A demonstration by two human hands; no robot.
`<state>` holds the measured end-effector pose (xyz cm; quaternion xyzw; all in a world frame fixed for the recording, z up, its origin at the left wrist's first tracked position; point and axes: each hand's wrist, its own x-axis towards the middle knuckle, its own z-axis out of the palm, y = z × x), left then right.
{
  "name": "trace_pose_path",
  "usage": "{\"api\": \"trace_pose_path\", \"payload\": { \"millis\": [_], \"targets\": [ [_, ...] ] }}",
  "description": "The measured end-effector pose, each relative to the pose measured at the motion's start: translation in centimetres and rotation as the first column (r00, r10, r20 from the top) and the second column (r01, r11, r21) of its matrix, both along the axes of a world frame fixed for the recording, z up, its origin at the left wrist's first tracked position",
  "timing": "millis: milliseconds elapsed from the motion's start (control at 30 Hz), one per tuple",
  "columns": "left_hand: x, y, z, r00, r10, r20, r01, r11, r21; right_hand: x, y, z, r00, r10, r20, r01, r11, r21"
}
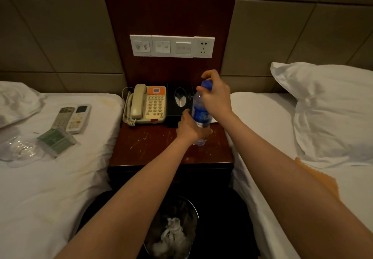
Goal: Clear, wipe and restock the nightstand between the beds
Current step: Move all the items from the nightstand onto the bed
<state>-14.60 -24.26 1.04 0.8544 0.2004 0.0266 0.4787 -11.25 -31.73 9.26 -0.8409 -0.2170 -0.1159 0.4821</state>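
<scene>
Bottle (199,113) near-upright over nightstand (157,149) R side, cap up, long axis approx vertical. L hand (187,127) wraps lower body, R hand (217,97) curled round neck/cap. Base contact w/ top: can't tell.

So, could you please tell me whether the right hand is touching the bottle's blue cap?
Touching. The head view shows the right hand curled round the blue cap, while the left hand grips the bottle lower down.

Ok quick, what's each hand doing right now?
Left hand: grips the water bottle low down.
Right hand: grips its blue cap.
</scene>
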Motion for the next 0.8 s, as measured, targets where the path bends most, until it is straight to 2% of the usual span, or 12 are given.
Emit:
{"api": "trace_pose_path", "payload": {
  "millis": [167,233,300,500,633,700,767,800],
  "targets": [
    [-2.4,3.9,1.3,0.980,0.128,0.150,-0.122,0.991,-0.048,-2.2,3.1,1.3,0.995,0.090,-0.053,-0.083,0.988,0.131],
    [-4.0,5.8,1.7,0.971,0.123,0.205,-0.131,0.991,0.024,-2.7,4.1,1.1,0.991,0.099,-0.092,-0.081,0.979,0.186],
    [-5.8,7.4,2.0,0.970,0.101,0.222,-0.121,0.989,0.081,-3.2,5.3,0.8,0.986,0.109,-0.128,-0.078,0.971,0.226],
    [-9.9,11.3,2.3,0.953,0.179,0.244,-0.193,0.981,0.034,-4.9,9.9,0.5,0.937,0.189,-0.294,-0.080,0.935,0.346],
    [-12.8,14.2,2.2,0.941,0.246,0.233,-0.269,0.961,0.071,-6.1,13.0,-0.6,0.821,0.314,-0.477,-0.062,0.879,0.472],
    [-14.3,15.9,1.9,0.933,0.299,0.200,-0.313,0.949,0.041,-7.0,14.2,-1.8,0.736,0.369,-0.568,-0.023,0.852,0.523],
    [-15.9,17.6,1.6,0.912,0.369,0.181,-0.373,0.928,-0.016,-8.2,15.0,-3.4,0.611,0.382,-0.694,-0.036,0.889,0.457],
    [-16.6,18.4,1.5,0.898,0.401,0.182,-0.402,0.915,-0.032,-8.9,15.4,-4.4,0.548,0.366,-0.752,-0.098,0.921,0.377]
  ]
}}
